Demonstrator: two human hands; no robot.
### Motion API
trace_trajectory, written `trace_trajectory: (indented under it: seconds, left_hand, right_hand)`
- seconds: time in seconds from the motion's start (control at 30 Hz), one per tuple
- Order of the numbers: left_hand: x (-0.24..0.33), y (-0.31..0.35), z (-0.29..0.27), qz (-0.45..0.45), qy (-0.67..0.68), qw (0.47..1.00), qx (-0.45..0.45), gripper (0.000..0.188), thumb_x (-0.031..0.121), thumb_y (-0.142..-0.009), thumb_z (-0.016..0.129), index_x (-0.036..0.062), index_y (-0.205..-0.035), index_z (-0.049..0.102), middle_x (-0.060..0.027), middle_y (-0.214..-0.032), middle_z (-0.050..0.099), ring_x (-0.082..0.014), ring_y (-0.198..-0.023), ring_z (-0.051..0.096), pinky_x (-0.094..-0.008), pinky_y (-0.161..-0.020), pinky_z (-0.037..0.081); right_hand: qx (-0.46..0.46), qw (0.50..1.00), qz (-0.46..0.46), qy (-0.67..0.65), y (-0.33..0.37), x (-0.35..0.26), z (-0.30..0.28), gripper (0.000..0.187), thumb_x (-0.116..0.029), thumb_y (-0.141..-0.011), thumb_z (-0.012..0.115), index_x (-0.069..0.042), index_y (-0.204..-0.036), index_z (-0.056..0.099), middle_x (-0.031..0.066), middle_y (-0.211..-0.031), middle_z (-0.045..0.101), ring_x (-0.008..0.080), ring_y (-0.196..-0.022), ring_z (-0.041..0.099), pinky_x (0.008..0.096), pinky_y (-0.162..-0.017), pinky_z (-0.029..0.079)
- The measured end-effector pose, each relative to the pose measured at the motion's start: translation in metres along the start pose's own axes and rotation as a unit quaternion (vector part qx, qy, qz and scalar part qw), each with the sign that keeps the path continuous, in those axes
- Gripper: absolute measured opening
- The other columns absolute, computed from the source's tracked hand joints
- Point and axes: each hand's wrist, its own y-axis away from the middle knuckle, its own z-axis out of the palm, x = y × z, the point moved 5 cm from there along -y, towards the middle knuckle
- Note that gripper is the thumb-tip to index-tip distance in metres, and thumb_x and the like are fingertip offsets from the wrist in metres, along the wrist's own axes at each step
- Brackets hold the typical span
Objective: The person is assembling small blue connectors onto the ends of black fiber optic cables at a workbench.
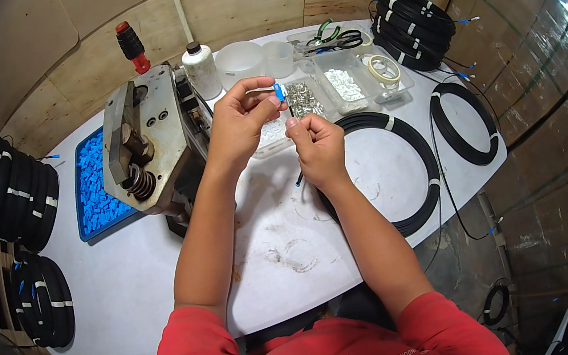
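Note:
My left hand (pixel 240 121) pinches a small blue plastic connector (pixel 279 92) between thumb and fingers, above the trays in the middle of the table. Just below and to the right, my right hand (pixel 320 148) is closed on a thin black cable. The cable runs up toward the connector; whether it sits inside cannot be made out. A blue-tipped cable end (pixel 299 178) sticks out below the right hand. A large black cable coil (pixel 417 146) tied with white bands lies flat beside that hand. Behind the hands, a clear tray (pixel 314 110) holds small metal parts.
A metal press (pixel 160 133) stands at left beside a blue tray (pixel 87 233) of blue connectors. At the back are a white bottle (pixel 203 76), plastic tubs (pixel 241 60) and scissors (pixel 344 40). Further coils stand at far right (pixel 412 26) and far left (pixel 14 192).

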Motion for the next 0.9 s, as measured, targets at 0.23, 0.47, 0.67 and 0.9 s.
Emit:
trace_trajectory:
  seconds: [0.23, 0.47, 0.67, 0.9]
  left_hand:
    - [0.0014, -0.0002, -0.0008, 0.003, 0.001, 1.0, 0.003, 0.026, 0.002, -0.087, 0.065, -0.0014, -0.112, 0.059, -0.0089, -0.093, 0.067, -0.0156, -0.086, 0.067, -0.0279, -0.079, 0.054]
    - [0.0005, 0.0009, -0.0004, -0.004, -0.008, 1.0, -0.005, 0.027, 0.005, -0.087, 0.066, 0.001, -0.113, 0.058, -0.0066, -0.096, 0.067, -0.0144, -0.088, 0.065, -0.0263, -0.077, 0.052]
    - [0.0033, 0.0015, -0.0001, 0.01, -0.004, 1.0, 0.011, 0.026, 0.003, -0.084, 0.067, 0.0008, -0.11, 0.06, -0.0056, -0.089, 0.064, -0.0126, -0.083, 0.064, -0.0274, -0.077, 0.054]
    - [0.0022, 0.0013, -0.0016, 0.01, -0.008, 1.0, 0.001, 0.029, 0.005, -0.085, 0.068, 0.0034, -0.113, 0.061, -0.0062, -0.095, 0.065, -0.0128, -0.086, 0.063, -0.0265, -0.078, 0.052]
  right_hand:
    - [-0.004, 1.0, -0.002, -0.002, 0.0, -0.0028, 0.0005, 0.029, -0.021, -0.094, 0.063, -0.004, -0.071, 0.059, -0.0088, -0.053, 0.043, -0.0006, -0.048, 0.032, 0.0206, -0.045, 0.024]
    - [-0.001, 1.0, 0.003, -0.002, 0.0005, -0.0002, -0.0006, 0.029, -0.021, -0.094, 0.063, -0.004, -0.071, 0.059, -0.0086, -0.053, 0.044, -0.0005, -0.048, 0.032, 0.0205, -0.044, 0.024]
    - [-0.001, 1.0, -0.005, -0.009, 0.0003, -0.002, -0.0001, 0.029, -0.021, -0.094, 0.063, -0.004, -0.071, 0.06, -0.0085, -0.053, 0.044, -0.0007, -0.047, 0.033, 0.0203, -0.044, 0.024]
    - [0.006, 1.0, 0.003, -0.021, 0.0009, -0.0052, 0.0017, 0.029, -0.018, -0.093, 0.065, -0.004, -0.068, 0.057, -0.0096, -0.052, 0.043, -0.0013, -0.049, 0.031, 0.0206, -0.044, 0.024]
